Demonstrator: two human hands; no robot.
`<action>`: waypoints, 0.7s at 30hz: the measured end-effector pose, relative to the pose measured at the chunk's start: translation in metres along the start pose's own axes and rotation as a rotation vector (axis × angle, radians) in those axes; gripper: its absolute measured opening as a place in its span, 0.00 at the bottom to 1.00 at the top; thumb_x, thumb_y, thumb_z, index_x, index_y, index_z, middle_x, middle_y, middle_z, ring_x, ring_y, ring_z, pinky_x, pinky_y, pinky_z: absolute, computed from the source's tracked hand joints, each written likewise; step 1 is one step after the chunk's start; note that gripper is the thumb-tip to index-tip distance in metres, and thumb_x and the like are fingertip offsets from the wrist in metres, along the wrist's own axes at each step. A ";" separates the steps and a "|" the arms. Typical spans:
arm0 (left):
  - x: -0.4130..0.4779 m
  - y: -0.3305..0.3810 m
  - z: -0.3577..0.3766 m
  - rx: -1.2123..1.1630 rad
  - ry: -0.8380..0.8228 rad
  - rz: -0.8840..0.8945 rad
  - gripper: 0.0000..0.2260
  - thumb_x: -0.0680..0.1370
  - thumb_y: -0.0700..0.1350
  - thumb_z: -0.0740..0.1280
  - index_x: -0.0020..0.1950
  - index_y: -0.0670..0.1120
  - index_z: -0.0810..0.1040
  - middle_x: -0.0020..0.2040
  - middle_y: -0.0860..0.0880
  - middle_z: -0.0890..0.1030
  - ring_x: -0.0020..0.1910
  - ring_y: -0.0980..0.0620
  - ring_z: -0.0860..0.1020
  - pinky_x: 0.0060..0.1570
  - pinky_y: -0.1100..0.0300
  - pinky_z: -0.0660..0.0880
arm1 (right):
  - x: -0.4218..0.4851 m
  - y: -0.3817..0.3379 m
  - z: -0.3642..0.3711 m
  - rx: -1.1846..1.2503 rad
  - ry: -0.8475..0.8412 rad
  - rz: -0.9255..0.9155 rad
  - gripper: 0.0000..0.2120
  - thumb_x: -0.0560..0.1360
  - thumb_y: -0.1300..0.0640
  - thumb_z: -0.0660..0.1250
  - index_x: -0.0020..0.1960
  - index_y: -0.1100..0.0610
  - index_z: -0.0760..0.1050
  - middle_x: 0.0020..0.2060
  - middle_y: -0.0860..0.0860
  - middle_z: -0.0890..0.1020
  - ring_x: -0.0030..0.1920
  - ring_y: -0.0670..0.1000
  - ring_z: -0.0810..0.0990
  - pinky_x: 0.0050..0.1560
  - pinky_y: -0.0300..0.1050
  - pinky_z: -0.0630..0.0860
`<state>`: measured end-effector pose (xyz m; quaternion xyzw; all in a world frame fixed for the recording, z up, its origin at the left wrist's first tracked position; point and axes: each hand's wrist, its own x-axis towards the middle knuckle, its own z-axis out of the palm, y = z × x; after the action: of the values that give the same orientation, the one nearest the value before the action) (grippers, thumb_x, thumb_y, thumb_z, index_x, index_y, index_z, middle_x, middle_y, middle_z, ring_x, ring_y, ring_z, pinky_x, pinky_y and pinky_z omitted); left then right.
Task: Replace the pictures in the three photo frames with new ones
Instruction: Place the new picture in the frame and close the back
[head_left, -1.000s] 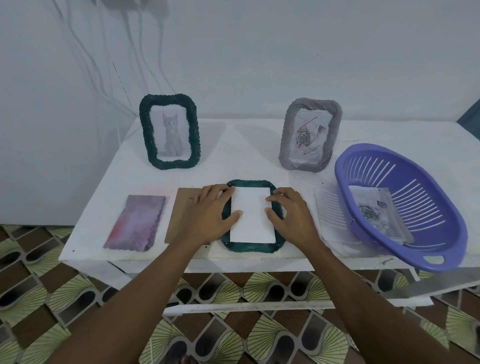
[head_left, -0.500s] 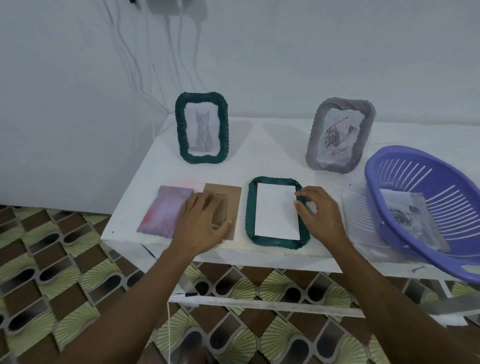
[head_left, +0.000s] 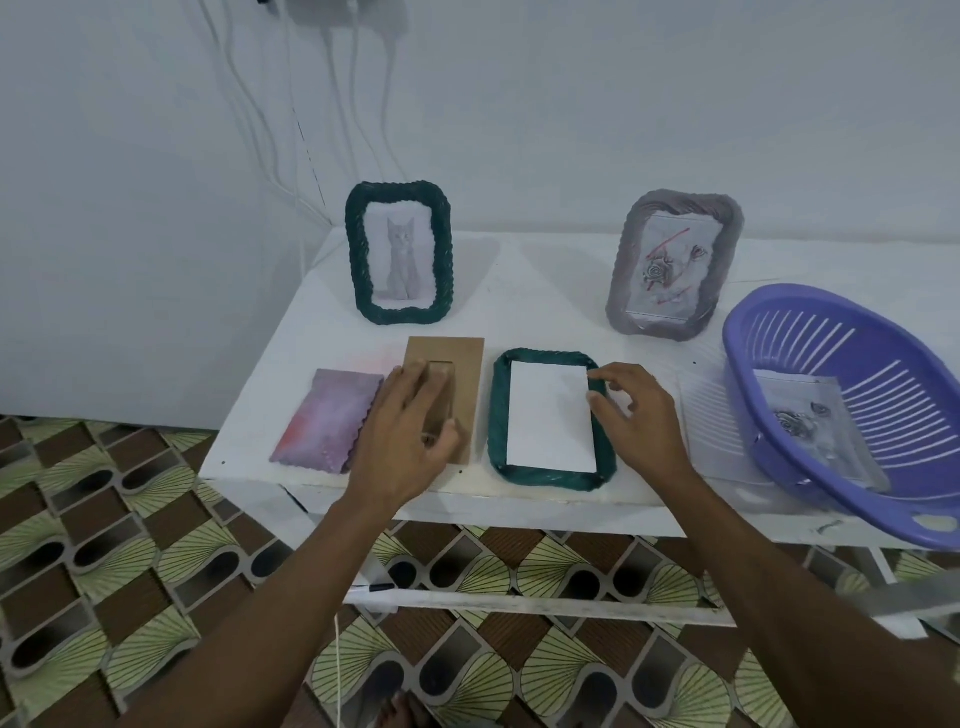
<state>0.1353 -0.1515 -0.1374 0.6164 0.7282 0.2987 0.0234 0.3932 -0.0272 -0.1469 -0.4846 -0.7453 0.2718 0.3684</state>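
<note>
A dark green frame (head_left: 550, 475) lies face down near the table's front edge, with a white sheet (head_left: 549, 415) set in its back. My right hand (head_left: 641, 418) touches the frame's right rim with lightly bent fingertips. Left of the frame lies a brown backing board (head_left: 467, 374). My left hand (head_left: 402, 436) lies on the board, fingers and thumb closed on its raised stand flap. A second green frame (head_left: 399, 254) with a cat picture and a grey frame (head_left: 672, 265) with a rose drawing stand upright at the back.
A pink-purple picture (head_left: 324, 421) lies at the white table's (head_left: 540, 291) front left corner. A purple slotted basket (head_left: 852, 364) at the right holds a rose drawing (head_left: 808, 423) and overhangs the front edge. A clear ribbed sheet (head_left: 711, 421) lies beside it. Cables hang on the wall.
My left hand left the face-down frame, moved left onto the brown board and closed on its stand flap. My right hand stayed at the frame's right rim.
</note>
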 end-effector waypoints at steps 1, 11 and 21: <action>0.004 0.004 0.000 0.006 0.016 0.025 0.25 0.75 0.55 0.61 0.71 0.49 0.69 0.72 0.46 0.68 0.70 0.45 0.66 0.62 0.44 0.73 | 0.000 -0.003 -0.001 0.010 0.014 0.010 0.11 0.76 0.56 0.68 0.58 0.53 0.78 0.57 0.45 0.77 0.56 0.48 0.74 0.59 0.49 0.74; 0.026 0.076 0.025 -0.047 0.048 0.210 0.26 0.74 0.58 0.61 0.69 0.49 0.70 0.71 0.49 0.68 0.70 0.49 0.65 0.55 0.55 0.74 | 0.005 -0.051 -0.005 0.307 -0.006 0.032 0.07 0.75 0.57 0.70 0.53 0.50 0.82 0.48 0.43 0.84 0.46 0.39 0.81 0.45 0.32 0.71; 0.046 0.055 0.033 -0.433 -0.134 0.130 0.17 0.77 0.42 0.69 0.65 0.50 0.77 0.63 0.52 0.74 0.62 0.56 0.71 0.66 0.57 0.70 | 0.007 -0.025 -0.022 0.463 -0.044 0.281 0.07 0.74 0.62 0.71 0.49 0.52 0.84 0.44 0.48 0.85 0.49 0.43 0.81 0.58 0.41 0.74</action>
<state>0.1865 -0.0932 -0.1232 0.6611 0.6028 0.4070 0.1841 0.3960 -0.0298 -0.1133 -0.4799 -0.5969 0.4939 0.4117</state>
